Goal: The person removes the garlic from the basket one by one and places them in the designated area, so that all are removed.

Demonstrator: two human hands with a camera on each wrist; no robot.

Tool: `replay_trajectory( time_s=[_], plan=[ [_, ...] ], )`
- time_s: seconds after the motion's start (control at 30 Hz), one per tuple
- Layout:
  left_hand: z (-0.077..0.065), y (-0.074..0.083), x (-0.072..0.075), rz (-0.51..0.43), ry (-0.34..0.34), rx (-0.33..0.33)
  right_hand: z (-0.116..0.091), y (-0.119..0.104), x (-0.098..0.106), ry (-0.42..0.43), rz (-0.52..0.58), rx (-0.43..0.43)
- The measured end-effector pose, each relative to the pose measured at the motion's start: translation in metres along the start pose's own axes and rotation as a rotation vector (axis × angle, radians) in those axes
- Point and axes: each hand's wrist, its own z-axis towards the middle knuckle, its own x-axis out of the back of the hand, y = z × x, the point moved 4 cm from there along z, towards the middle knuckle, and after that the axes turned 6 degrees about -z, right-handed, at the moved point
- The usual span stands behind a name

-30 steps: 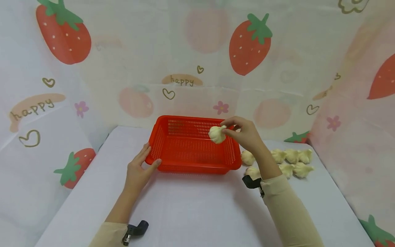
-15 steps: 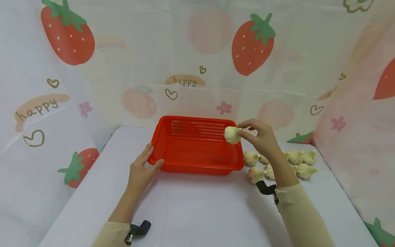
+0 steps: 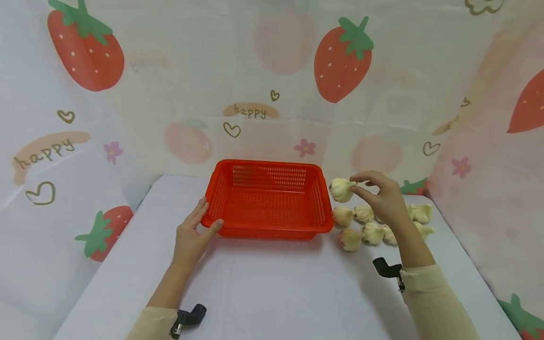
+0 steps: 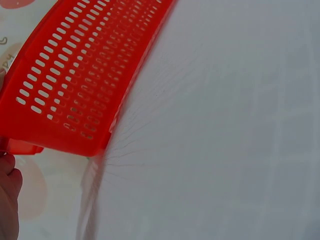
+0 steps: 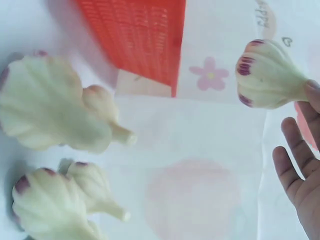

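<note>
A red plastic basket (image 3: 267, 233) with slotted walls stands mid-table in the head view. My left hand (image 3: 191, 236) grips its near left corner, thumb on the front rim and fingers along the left side; the left wrist view catches only part of that hand (image 4: 9, 195). My right hand (image 3: 384, 198) pinches a garlic bulb (image 3: 341, 190) by its stem, raised just right of the basket. In the right wrist view that pale garlic bulb (image 5: 267, 75) shows purple marks, thumb on the stem and other fingers spread below.
Several more garlic bulbs (image 3: 350, 239) lie in two rows on the white table (image 3: 272, 293), right of the basket and partly behind my right forearm. A strawberry-printed cloth backdrop (image 3: 272, 61) rises behind the table and along both sides.
My right hand has moved right with the garlic bulb, from over the basket's right part to outside its right rim, above the rows. The left hand and basket have stayed in place.
</note>
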Motion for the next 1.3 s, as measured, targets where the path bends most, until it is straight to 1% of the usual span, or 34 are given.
replay_trajectory(
  time_s=[0.1, 0.23, 0.3, 0.4, 0.43, 0.53, 0.63, 0.7, 0.97, 1.17, 1.3],
  plan=[
    [0.000, -0.001, 0.000, -0.003, -0.001, 0.004, -0.004, 0.006, 0.006, 0.014, -0.015, -0.005],
    [0.001, -0.003, -0.001, -0.009, -0.004, 0.012, -0.011, 0.021, 0.013, 0.039, -0.034, -0.022],
    [0.000, -0.004, -0.001, -0.007, -0.010, 0.016, -0.016, 0.026, 0.017, 0.049, -0.026, -0.034],
    [0.001, -0.003, -0.001, -0.009, -0.011, 0.016, -0.020, 0.027, 0.023, 0.068, -0.014, -0.029],
    [0.001, -0.002, -0.001, -0.009, -0.010, 0.016, -0.021, 0.030, 0.024, 0.071, -0.009, -0.027],
    [0.001, -0.001, -0.001, -0.009, -0.005, 0.010, -0.023, 0.050, 0.027, 0.073, -0.029, -0.040],
    [0.001, -0.002, -0.002, -0.014, -0.006, 0.010, -0.028, 0.078, 0.029, 0.070, -0.077, -0.085],
    [0.000, -0.002, -0.001, -0.015, -0.006, 0.012, -0.032, 0.088, 0.032, 0.071, -0.104, -0.105],
    [0.001, -0.002, -0.001, -0.004, -0.008, -0.001, -0.041, 0.110, 0.045, 0.122, -0.120, -0.119],
    [0.000, -0.001, -0.001, 0.004, 0.000, 0.007, -0.048, 0.123, 0.063, 0.143, -0.174, -0.170],
    [-0.001, -0.001, -0.001, 0.001, 0.002, 0.000, -0.051, 0.129, 0.077, 0.168, -0.210, -0.174]
  ],
)
